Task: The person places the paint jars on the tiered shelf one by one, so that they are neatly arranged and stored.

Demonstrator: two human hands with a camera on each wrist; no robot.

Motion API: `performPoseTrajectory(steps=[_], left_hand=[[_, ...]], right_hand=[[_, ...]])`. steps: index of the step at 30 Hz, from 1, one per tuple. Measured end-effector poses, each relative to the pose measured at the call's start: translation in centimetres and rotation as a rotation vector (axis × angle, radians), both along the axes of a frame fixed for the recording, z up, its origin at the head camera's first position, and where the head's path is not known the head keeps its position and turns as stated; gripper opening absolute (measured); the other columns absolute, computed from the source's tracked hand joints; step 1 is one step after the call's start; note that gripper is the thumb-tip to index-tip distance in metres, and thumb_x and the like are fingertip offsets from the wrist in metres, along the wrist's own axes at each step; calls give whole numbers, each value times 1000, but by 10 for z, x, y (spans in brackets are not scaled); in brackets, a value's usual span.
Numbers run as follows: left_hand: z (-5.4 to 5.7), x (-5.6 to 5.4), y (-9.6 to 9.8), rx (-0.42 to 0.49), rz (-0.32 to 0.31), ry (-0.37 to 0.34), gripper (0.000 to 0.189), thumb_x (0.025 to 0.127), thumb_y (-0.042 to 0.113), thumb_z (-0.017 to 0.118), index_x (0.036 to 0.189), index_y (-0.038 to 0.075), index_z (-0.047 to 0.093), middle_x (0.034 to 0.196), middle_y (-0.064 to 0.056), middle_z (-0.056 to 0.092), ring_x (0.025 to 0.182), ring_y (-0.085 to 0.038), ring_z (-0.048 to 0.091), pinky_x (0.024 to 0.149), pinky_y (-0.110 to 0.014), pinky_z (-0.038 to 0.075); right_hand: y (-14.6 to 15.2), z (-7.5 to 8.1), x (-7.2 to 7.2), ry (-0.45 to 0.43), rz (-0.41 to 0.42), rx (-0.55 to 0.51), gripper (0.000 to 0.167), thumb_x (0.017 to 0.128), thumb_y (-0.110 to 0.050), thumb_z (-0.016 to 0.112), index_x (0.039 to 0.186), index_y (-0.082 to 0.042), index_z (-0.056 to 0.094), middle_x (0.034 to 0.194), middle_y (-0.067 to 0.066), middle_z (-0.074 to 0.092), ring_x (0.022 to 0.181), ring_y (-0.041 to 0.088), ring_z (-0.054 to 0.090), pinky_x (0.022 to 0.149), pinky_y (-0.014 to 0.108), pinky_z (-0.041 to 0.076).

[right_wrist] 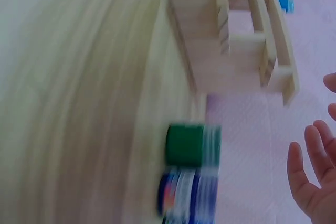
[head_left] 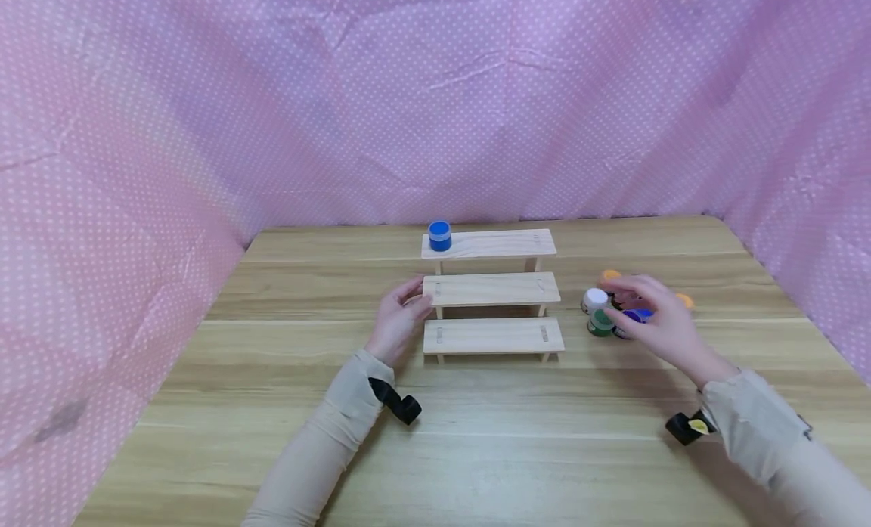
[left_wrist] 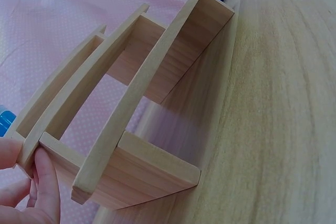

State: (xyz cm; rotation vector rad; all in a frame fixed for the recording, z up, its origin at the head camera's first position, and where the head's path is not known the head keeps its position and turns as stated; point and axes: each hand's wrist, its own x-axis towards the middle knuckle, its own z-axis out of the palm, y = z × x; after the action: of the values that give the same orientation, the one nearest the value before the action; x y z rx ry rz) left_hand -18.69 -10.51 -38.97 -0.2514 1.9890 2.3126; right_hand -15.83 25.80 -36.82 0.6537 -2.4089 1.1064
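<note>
A three-step wooden shelf [head_left: 491,290] stands on the table. A blue jar [head_left: 439,237] sits at the left end of its top step. My left hand [head_left: 395,323] pinches the left end of the middle step between thumb and fingers, seen close up in the left wrist view. Over the small jars to the right of the shelf hovers my right hand [head_left: 658,329], fingers loosely bent and holding nothing. Beneath and beside it are a white-lidded jar [head_left: 595,299], a green jar [right_wrist: 186,146], a dark blue jar [right_wrist: 190,195] and orange-lidded ones [head_left: 611,274], partly hidden by the hand.
The wood-grain table [head_left: 476,451] extends in front of the shelf and to both sides. Pink polka-dot cloth [head_left: 476,134] hangs behind it and at the left and right. A black wrist camera [head_left: 407,410] is strapped over the left sleeve.
</note>
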Motion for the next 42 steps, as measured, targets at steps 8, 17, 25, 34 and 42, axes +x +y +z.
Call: performPoseTrajectory(steps=[8,17,25,34,42], left_hand=[[0,0,0,4,-1,20,46,92,-3,55,138,2,46,127,-16,50,109,-23,55,97,-33,50],[-1,1,2,7,-10,44,48,91,-6,55,137,-1,45,125,-17,50,103,-19,57,92,-29,52],[2,-1,5,40,-2,48,48,91,-7,53,138,-2,44,124,-18,50,101,-18,57,91,-27,53],[3,0,3,31,-3,41,48,92,-4,55,138,1,44,126,-17,50,106,-21,56,96,-31,51],[-2,3,0,4,-2,30,49,91,-3,56,139,2,44,126,-17,51,104,-20,57,94,-30,51]], right_hand=[[38,-6,10,-95,-101,90,40,78,0,73,116,3,61,107,-27,46,87,-13,47,77,-3,38],[73,-12,13,-208,-160,187,53,80,-12,75,125,6,54,114,23,53,91,-18,37,72,-2,35],[86,-11,11,-344,-226,292,62,86,-26,70,132,6,46,124,35,39,101,47,46,74,34,49],[90,-12,8,-397,-221,335,62,88,-31,67,136,1,45,120,36,41,100,48,50,69,62,46],[91,-20,6,-373,-207,340,56,87,-26,68,130,6,50,111,37,48,92,47,55,67,55,49]])
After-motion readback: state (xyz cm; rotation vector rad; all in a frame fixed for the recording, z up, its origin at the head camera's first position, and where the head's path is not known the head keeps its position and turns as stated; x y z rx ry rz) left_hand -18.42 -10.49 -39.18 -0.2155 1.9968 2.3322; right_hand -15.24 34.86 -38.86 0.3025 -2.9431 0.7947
